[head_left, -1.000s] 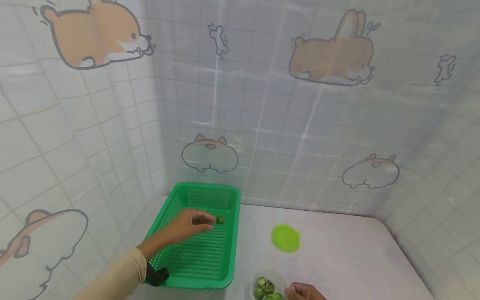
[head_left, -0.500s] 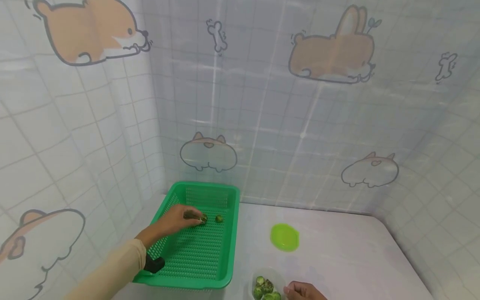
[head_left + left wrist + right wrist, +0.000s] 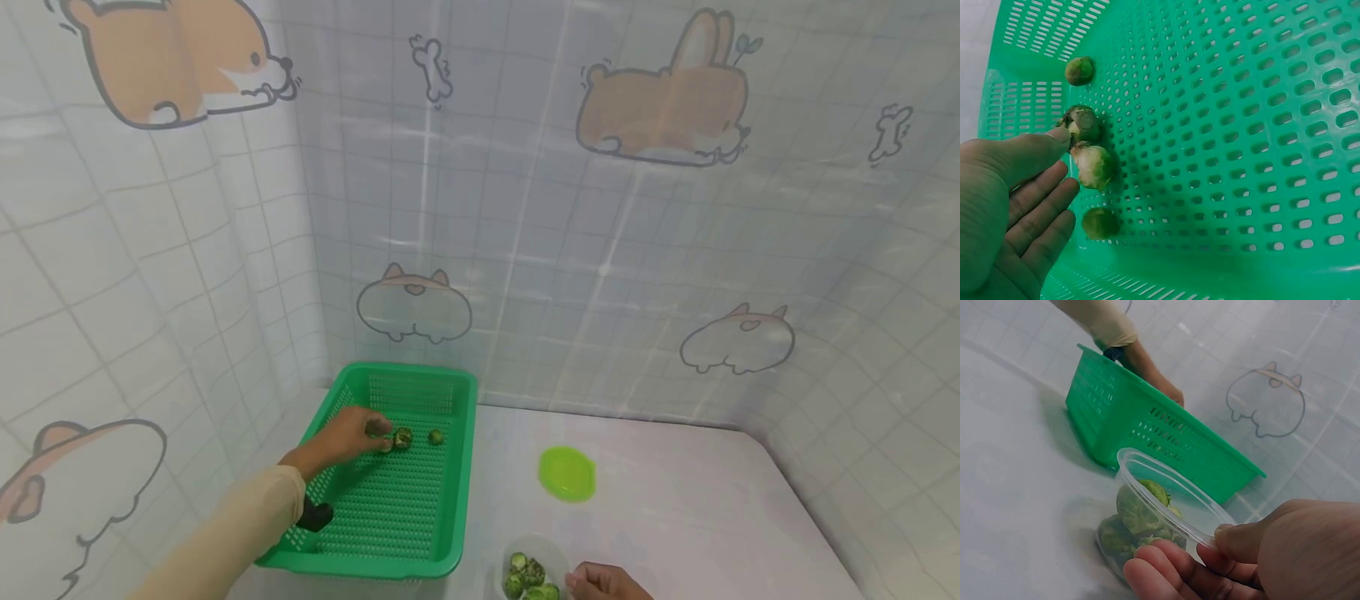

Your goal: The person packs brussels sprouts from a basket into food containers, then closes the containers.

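In the head view my left hand (image 3: 351,435) reaches into the green plastic basket (image 3: 408,508). The left wrist view shows its thumb tip right at a browned Brussels sprout (image 3: 1084,124), with the other fingers loosely extended. A pale Brussels sprout (image 3: 1095,167) lies against that one, and a third sprout (image 3: 1100,223) sits nearer the palm. Farther off rests a small Brussels sprout (image 3: 1079,70). My right hand (image 3: 1297,550) pinches the rim of a clear plastic tub (image 3: 1175,522) between thumb and fingers. Several green Brussels sprouts (image 3: 1138,509) fill its bottom.
A lime-green lid-like disc (image 3: 567,473) lies on the white table (image 3: 675,500), right of the basket. Tile-patterned sheeting (image 3: 525,208) with cartoon dogs encloses the back and sides. A black wrist strap (image 3: 315,514) is by the left sleeve.
My left hand drew back leftward in the basket, letting go of the browned Brussels sprout beside the small one. The right hand still holds the tub in place.
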Tool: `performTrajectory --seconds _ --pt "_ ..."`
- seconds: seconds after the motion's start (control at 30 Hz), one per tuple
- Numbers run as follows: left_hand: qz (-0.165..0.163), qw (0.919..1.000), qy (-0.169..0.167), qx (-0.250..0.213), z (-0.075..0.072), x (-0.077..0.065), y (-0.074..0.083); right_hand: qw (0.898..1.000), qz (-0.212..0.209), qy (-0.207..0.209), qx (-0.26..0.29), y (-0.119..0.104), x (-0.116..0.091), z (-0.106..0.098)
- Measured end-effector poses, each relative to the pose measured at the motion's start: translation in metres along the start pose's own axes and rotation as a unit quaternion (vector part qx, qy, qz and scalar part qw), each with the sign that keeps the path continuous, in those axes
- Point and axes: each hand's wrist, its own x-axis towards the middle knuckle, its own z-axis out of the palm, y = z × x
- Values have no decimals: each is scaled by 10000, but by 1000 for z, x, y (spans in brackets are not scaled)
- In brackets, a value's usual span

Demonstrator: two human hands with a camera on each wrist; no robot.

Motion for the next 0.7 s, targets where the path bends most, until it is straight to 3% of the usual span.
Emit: performTrajectory --seconds 0.27,0.47,0.7 --pt "444 9980 37 453 6 5 -9 9999 97 120 -72 -1 0 0" --pt "1021 9851 92 1378 8 6 -3 9997 51 127 -185 -3 -1 1" --pt "1014 9818 153 1598 9 1 0 9995 33 167 -259 -4 -2 2"
